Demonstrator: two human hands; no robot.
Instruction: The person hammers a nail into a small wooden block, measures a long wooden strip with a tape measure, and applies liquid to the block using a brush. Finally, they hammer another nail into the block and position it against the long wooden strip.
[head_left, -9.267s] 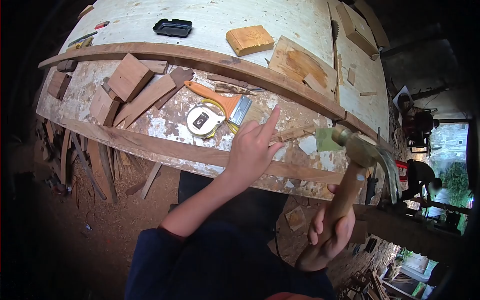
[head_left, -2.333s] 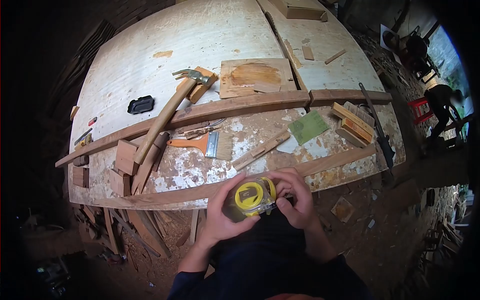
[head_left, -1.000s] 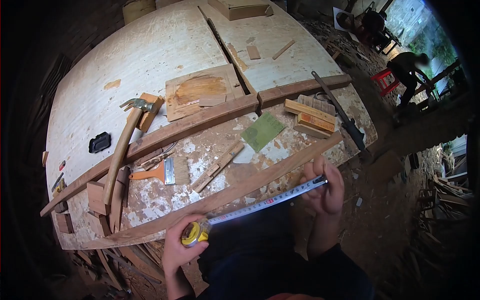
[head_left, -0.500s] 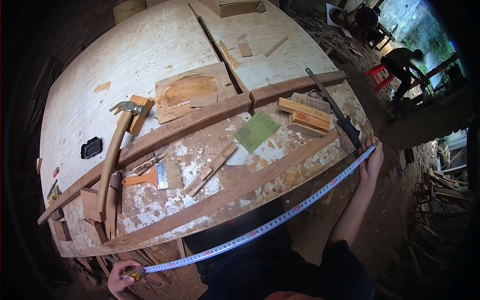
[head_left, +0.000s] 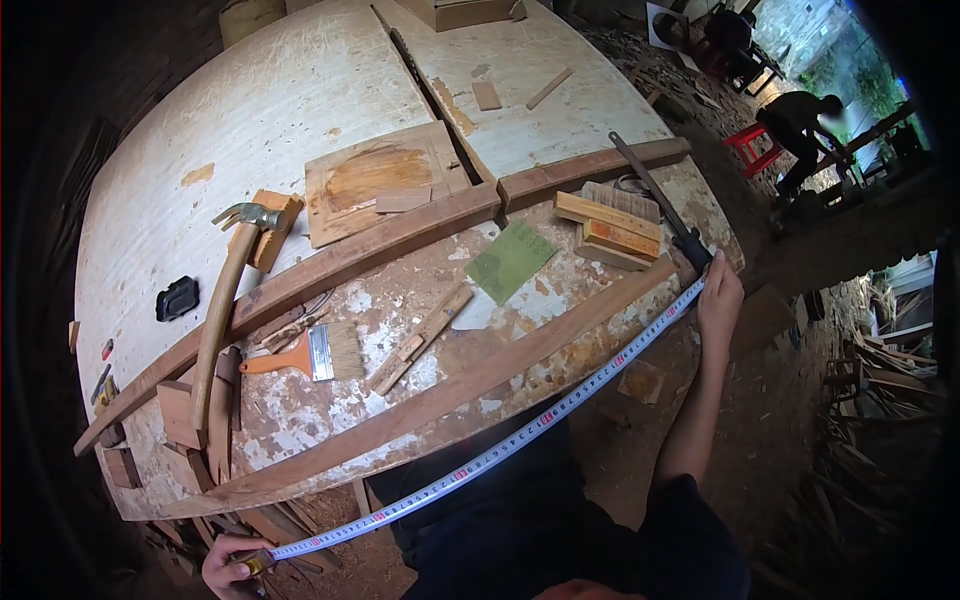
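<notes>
My left hand (head_left: 232, 567), low at the left, is wrapped round the case of a tape measure (head_left: 258, 561). The white tape blade (head_left: 490, 456) runs out in a curve along the table's front edge. Its far end is pinched in my right hand (head_left: 720, 295), beside the right corner of the table and close to the dark handle of a saw (head_left: 690, 245). Behind the blade, a long thin wooden strip (head_left: 440, 400) lies along the front edge of the table (head_left: 270, 405).
A hammer (head_left: 222, 320), a paintbrush (head_left: 320, 352), green sandpaper (head_left: 510, 262) and stacked wood blocks (head_left: 612, 228) lie on the table. A long beam (head_left: 370, 252) crosses it. Another person (head_left: 795, 125) bends forward by a red stool (head_left: 752, 150) at the upper right.
My right hand has moved left and slightly up with the tape's end, closer to the saw handle. My left hand has shifted slightly left with the case.
</notes>
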